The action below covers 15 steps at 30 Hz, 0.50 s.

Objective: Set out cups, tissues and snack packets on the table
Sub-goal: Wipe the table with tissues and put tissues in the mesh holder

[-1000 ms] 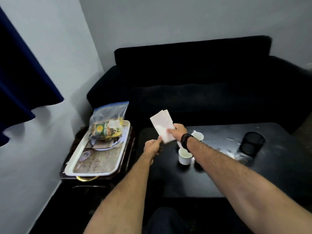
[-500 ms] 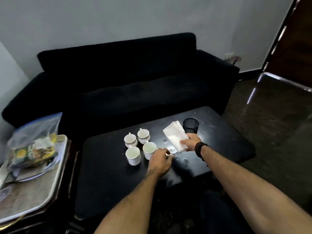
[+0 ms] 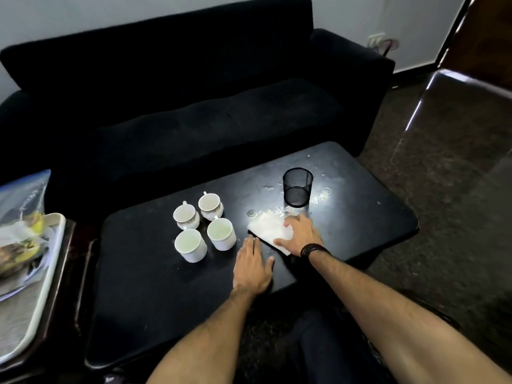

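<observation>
Right hand (image 3: 302, 235) pressed flat on a stack of white tissues (image 3: 267, 228) at centre frame, palm down, fingers spread and not curled around anything; whether pinning or merely resting, hard to tell. Tissues lying flat on the black table (image 3: 144, 286), long axis running from upper left to lower right, far corner pointing toward a black mesh cup (image 3: 297, 187) just above and right of it. Left hand (image 3: 252, 268) flat on the tabletop just below and left of the stack, fingers together, fingertips close beside the near-left edge of the tissues, holding nothing. Both forearms reaching in from the bottom of the frame, the right crossing lower right with a dark band at the wrist.

Left of the tissues, four white cups (image 3: 205, 225) grouped in a square, upright, mouths open, none touching the stack. At far left of the frame, well apart from both hands, a white tray (image 3: 52, 256) on a side stand, carrying a clear zip bag (image 3: 22, 195) and what appear to be snack packets (image 3: 19, 245), blurred at the edge.

Cups down, tissues apparently just being settled; packets not yet on the table. Next reach judged to lie leftward across the cups, with the left hand the nearer and free. Care needed to clear the cup rims on the way over.
</observation>
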### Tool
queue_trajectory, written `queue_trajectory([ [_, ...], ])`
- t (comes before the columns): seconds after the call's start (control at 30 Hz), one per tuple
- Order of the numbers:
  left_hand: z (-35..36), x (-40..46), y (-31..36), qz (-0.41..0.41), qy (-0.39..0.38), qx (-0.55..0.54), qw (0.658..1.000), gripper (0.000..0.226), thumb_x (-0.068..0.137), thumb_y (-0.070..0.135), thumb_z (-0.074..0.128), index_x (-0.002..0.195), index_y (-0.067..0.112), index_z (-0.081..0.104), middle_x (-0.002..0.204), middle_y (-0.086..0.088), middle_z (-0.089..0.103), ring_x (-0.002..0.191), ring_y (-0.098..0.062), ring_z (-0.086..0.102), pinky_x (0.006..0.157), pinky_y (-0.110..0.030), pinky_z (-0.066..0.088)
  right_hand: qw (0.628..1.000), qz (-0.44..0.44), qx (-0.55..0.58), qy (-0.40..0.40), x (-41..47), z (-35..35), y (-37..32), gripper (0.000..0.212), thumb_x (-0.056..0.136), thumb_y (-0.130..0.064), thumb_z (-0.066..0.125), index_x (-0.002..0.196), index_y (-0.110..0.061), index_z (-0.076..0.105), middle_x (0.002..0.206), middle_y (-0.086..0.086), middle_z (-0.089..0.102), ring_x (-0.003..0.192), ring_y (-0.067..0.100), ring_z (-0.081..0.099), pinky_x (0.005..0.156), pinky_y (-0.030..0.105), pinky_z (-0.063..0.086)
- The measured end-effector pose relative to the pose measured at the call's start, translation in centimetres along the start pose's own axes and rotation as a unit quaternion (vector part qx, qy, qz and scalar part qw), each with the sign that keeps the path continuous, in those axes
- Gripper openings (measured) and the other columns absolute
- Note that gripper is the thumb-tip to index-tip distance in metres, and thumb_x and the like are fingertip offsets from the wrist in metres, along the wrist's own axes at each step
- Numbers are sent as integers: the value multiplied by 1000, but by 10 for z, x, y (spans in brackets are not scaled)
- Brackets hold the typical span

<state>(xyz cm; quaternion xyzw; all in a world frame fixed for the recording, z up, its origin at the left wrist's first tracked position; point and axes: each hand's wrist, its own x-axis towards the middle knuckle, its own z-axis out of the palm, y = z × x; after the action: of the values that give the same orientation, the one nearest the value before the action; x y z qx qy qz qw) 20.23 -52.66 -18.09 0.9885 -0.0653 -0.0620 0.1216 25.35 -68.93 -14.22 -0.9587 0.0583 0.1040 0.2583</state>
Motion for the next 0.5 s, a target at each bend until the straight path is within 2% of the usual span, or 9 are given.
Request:
queue_trajectory([
  [0.1,9,5,-4,5,26,-2,1000,87,89,60,7,157,4,11,164,-14,12,152,-25,10,124,-36,7,999,-8,-41,0,5,5,4,72,62,-61,77,122,-25,59,130,4,46,123,23,46,102,37,39],
  [0.2,17,7,-11,8,42,1,999,83,94,61,15,157,7,10,165,-9,12,152,-21,9,124,-36,7,996,-22,-82,4,14,7,1,72,63,-61,77,122,-22,62,126,4,49,121,25,42,99,37,38],
  [0.27,18,8,-13,6,45,9,999,81,97,60,21,158,8,9,165,-8,12,152,-19,9,124,-35,7,995,-31,-88,22,17,7,-1,63,66,-55,77,118,-20,64,125,4,49,120,27,42,99,37,38],
  [0.37,17,9,-12,2,40,17,999,80,98,61,23,158,9,11,165,-7,11,153,-18,7,124,-34,5,995,-36,-40,81,21,9,2,39,72,-44,73,104,-21,71,122,0,50,118,26,41,100,36,35],
  [0.5,17,9,-13,-4,43,15,999,80,97,62,23,157,10,16,165,-6,14,152,-17,10,124,-35,8,982,-45,102,149,25,6,3,24,68,-37,79,85,-21,74,118,-4,56,112,21,44,96,29,38],
])
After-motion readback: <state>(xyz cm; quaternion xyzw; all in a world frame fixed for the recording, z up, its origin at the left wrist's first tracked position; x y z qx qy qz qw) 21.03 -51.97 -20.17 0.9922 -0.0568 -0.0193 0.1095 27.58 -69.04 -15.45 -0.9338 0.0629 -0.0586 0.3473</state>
